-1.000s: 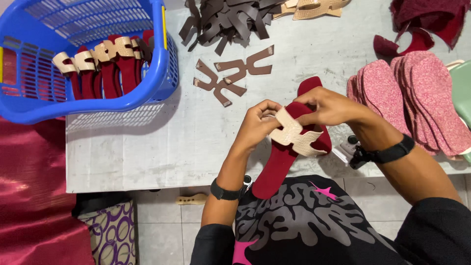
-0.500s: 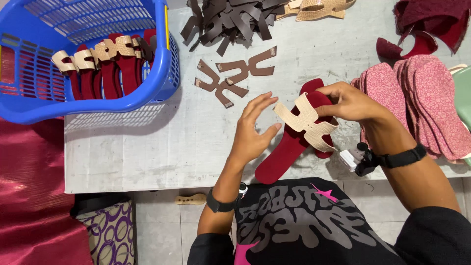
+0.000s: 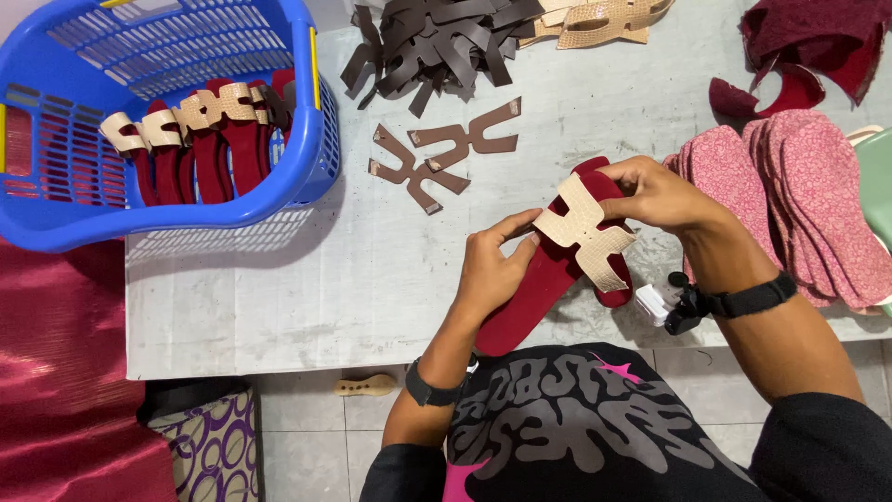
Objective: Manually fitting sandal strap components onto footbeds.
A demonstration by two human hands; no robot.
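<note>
**Both hands on a maroon insole and its beige strap**

I hold a maroon insole [image 3: 548, 279] just above the near edge of the worktop [image 3: 372, 260], at about 5 o'clock from its centre. The insole runs slantwise, toe toward 1 o'clock, heel toward 7 o'clock. Across its front lies a beige strap [image 3: 587, 231], cut in an H-like shape.

My left hand [image 3: 492, 270] is closed on the insole's left edge, fingertips touching the strap's left tab. My right hand [image 3: 655, 191] is clamped on the toe end and the strap's right side, thumb on top. The two hands sit close, the strap between them.

At 11 o'clock from my hands lie two brown straps [image 3: 446, 153] flat on the worktop, and further toward 12 o'clock a dark pile [image 3: 437, 42] of the same cut. Beside that pile, at 1 o'clock, are beige straps [image 3: 604, 19].

At 3 o'clock a stack of pink soles [image 3: 799, 195] fans out, with maroon scraps [image 3: 808, 46] beyond it at 2 o'clock.

At 10 o'clock a blue basket [image 3: 279, 195] overhangs the worktop's left end; inside stand finished maroon insoles with beige straps [image 3: 195, 139].
</note>
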